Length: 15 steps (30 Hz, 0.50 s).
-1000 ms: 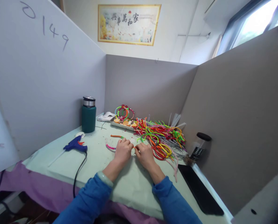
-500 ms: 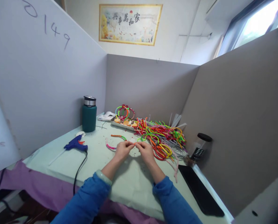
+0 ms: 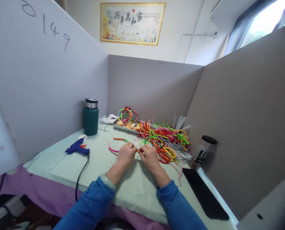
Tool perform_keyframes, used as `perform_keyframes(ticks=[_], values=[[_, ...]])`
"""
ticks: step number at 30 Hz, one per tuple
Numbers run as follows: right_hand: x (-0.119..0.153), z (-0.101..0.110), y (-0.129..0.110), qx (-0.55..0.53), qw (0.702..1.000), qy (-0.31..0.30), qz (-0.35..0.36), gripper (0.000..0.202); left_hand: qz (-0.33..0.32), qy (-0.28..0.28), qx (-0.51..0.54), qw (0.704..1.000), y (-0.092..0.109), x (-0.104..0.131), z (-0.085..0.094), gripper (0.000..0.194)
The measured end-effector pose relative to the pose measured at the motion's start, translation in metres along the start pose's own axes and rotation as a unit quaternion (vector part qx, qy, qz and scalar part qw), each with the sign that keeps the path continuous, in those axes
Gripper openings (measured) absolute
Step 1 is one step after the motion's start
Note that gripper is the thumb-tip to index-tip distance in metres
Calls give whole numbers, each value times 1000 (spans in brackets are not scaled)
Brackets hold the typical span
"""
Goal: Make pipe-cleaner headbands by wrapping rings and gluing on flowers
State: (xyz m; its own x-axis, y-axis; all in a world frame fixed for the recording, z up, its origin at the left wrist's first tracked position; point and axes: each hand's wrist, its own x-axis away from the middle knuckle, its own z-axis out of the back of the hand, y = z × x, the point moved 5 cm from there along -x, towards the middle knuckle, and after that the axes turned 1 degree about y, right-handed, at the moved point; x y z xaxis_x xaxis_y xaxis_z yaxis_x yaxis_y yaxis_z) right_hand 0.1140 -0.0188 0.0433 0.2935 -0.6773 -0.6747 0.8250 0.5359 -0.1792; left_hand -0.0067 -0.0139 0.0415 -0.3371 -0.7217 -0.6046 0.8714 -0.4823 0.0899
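Near the middle of the table, my left hand [image 3: 127,154] and my right hand [image 3: 149,157] almost meet, fingers pinched. Between the fingertips a tiny bit of orange shows, too small to make out. Just beyond my left hand lie an orange and green fuzzy strip [image 3: 119,139] and a pink and white one [image 3: 113,149], partly hidden by that hand. Past my right hand spreads a large heap of colourful fuzzy stems [image 3: 163,135], with yellow and red loops at its near side.
A blue glue gun [image 3: 77,147] with a black cord lies at the left, a green bottle [image 3: 91,117] behind it. A metal tray [image 3: 125,128] holds small pieces and rings. At the right are a black slab [image 3: 204,193] and a dark-lidded clear container [image 3: 206,148].
My left hand has rolled over so its back shows more. Both hands' fingertips have shifted slightly down, and the small orange bit between them is less visible.
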Motion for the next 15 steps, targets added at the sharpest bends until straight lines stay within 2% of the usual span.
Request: perform_keyframes(ticks=[2, 5, 7, 10, 12, 13, 15], values=[[0, -2, 3, -39, 999, 3, -14, 11, 1, 9, 23, 1000, 0, 0, 0, 22], [-1, -8, 12, -155, 985, 20, -67, 12, 57, 30, 129, 990, -7, -1, 0, 21], [-2, -15, 18, -251, 960, 31, -119, 14, 121, 22, 228, 966, -14, -2, -4, 18], [-2, -25, 22, -386, 899, 56, -199, 17, 209, -18, 354, 911, -21, -2, -14, 21], [-1, -29, 21, -446, 861, 75, -234, 19, 243, -37, 411, 878, -23, -2, -20, 26], [0, -30, 20, -462, 849, 83, -243, 19, 252, -39, 430, 866, -23, -2, -22, 28], [0, -30, 18, -468, 844, 84, -247, 20, 257, -29, 442, 859, -25, -2, -23, 29]])
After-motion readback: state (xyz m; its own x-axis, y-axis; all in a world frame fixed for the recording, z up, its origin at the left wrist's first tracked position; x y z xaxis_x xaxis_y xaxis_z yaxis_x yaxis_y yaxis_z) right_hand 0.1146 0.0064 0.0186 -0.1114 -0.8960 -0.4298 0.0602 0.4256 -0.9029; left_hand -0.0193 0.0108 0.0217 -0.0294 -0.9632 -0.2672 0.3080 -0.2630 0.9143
